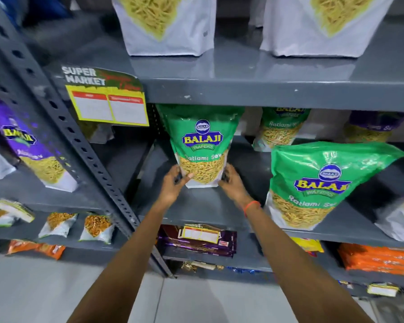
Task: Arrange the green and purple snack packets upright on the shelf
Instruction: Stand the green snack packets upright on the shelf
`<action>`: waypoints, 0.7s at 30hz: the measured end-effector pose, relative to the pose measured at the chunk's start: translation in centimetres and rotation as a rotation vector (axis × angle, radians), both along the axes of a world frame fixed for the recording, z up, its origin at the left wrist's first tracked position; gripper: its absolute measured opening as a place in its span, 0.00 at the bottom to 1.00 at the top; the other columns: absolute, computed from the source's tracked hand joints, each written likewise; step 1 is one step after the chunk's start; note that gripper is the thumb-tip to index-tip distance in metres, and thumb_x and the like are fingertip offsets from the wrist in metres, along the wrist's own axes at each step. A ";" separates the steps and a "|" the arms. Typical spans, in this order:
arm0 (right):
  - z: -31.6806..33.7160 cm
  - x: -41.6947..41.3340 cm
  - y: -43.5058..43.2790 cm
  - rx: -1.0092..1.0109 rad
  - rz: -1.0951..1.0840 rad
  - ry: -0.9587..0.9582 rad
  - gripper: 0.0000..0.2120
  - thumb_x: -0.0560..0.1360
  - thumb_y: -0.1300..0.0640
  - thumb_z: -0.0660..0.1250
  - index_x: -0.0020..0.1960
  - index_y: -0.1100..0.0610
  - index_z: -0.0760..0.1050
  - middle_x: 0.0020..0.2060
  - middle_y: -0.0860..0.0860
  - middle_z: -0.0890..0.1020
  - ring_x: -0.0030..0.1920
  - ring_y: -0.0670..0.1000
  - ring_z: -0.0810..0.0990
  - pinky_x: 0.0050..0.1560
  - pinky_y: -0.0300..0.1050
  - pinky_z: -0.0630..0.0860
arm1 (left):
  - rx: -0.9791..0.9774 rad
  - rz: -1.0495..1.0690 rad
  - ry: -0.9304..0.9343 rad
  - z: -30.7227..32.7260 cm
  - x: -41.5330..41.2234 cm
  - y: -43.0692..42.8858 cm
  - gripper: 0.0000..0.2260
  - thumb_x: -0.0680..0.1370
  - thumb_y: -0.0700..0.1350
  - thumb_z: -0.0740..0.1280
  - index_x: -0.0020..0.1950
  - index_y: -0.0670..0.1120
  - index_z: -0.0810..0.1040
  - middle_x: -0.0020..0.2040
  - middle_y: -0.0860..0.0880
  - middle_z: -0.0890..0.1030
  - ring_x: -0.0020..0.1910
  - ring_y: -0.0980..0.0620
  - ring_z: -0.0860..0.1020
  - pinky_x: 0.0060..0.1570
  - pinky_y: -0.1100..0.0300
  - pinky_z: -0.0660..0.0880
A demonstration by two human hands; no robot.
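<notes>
Grey metal shelf [196, 207] between a perforated upright [63, 117] on the left and a second green packet [313, 183] standing at the front edge on the right. Bare shelf floor open in front of and to either side of the middle green packet [201, 145], its top close under the shelf above. Yellow price tag [107, 103] hanging from that upper edge, just left of the packet's top corner. Farther back on the right, a third green packet [280, 129] and a purple packet [371, 127], both upright. Left hand [173, 185] on the middle packet's lower left corner, thumb across the front, fingers curled round the side. Right hand [231, 183] on the lower right corner, fingers wrapped around the edge. Packet upright, base resting on the shelf, gripped from both sides.
</notes>
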State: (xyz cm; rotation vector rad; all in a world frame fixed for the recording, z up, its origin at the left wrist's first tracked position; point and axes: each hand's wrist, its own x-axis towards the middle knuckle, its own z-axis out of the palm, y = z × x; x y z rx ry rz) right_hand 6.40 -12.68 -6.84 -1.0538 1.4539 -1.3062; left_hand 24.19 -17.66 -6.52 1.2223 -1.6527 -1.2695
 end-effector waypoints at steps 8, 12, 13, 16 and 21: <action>-2.1 2.2 7.3 0.001 -0.009 0.067 0.23 0.73 0.69 0.65 0.66 0.59 0.65 0.57 0.49 0.75 0.57 0.47 0.74 0.48 0.18 0.71 | 0.038 -0.115 0.053 -1.1 4.0 5.5 0.16 0.74 0.39 0.68 0.62 0.43 0.73 0.60 0.46 0.79 0.60 0.51 0.77 0.62 0.56 0.73; -2.3 3.1 9.1 0.019 0.004 0.063 0.24 0.73 0.68 0.66 0.66 0.56 0.63 0.58 0.48 0.73 0.60 0.46 0.73 0.51 0.20 0.71 | 0.044 -0.123 0.034 -0.8 4.8 7.0 0.16 0.74 0.40 0.68 0.61 0.47 0.73 0.60 0.48 0.79 0.60 0.51 0.77 0.65 0.52 0.72; -2.2 3.2 9.3 0.022 0.013 0.077 0.25 0.73 0.67 0.66 0.67 0.56 0.63 0.59 0.49 0.73 0.60 0.46 0.72 0.55 0.24 0.71 | 0.042 -0.121 0.033 -0.7 4.8 7.1 0.16 0.74 0.40 0.68 0.61 0.47 0.73 0.59 0.49 0.79 0.60 0.51 0.77 0.65 0.51 0.71; -1.3 3.4 9.8 0.040 0.051 0.108 0.26 0.73 0.66 0.66 0.68 0.56 0.62 0.64 0.54 0.73 0.63 0.48 0.71 0.66 0.41 0.68 | 0.066 -0.107 0.024 0.1 4.7 8.0 0.18 0.74 0.41 0.68 0.64 0.46 0.71 0.61 0.52 0.78 0.60 0.56 0.76 0.67 0.49 0.70; 0.3 2.7 11.0 0.067 0.028 0.523 0.24 0.73 0.60 0.65 0.67 0.60 0.65 0.65 0.60 0.72 0.67 0.58 0.69 0.68 0.52 0.66 | -0.031 -0.091 -0.554 2.6 4.2 10.2 0.26 0.73 0.51 0.70 0.66 0.43 0.67 0.64 0.44 0.77 0.62 0.42 0.75 0.55 0.56 0.71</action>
